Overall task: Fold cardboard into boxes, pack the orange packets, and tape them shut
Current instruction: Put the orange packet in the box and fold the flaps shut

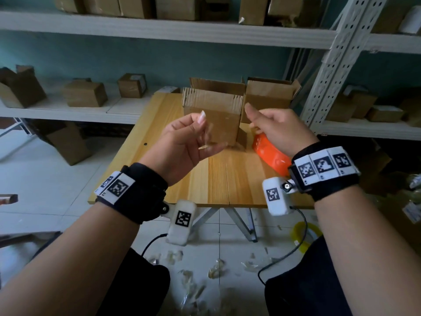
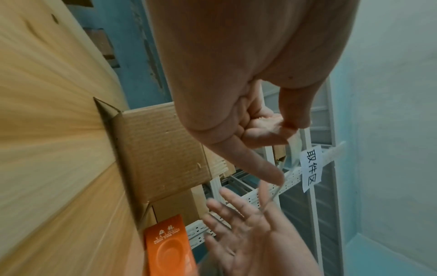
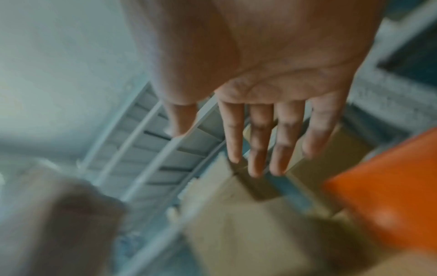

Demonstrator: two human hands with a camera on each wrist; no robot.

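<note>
Both hands are raised above the wooden table [image 1: 216,179]. My left hand [image 1: 205,133] [image 2: 272,127] has its fingers curled and its thumb pressed to them, pinching a clear strip of tape [image 1: 210,132] that trails off toward my right hand [image 1: 268,124]. In the right wrist view the right hand [image 3: 260,130] has straight fingers and holds nothing. Just behind the hands a cardboard box [image 1: 211,117] [image 2: 160,149] stands with its flaps up, and a second box [image 1: 266,99] stands behind it to the right. An orange packet [image 1: 271,153] [image 2: 167,248] [image 3: 390,196] lies on the table under my right wrist.
White metal shelves [image 1: 159,30] with several cardboard boxes run along the back and the right side. On the floor by my right leg lies a yellow tape roll [image 1: 305,233]. Crumpled tape scraps [image 1: 193,281] litter the floor between my knees.
</note>
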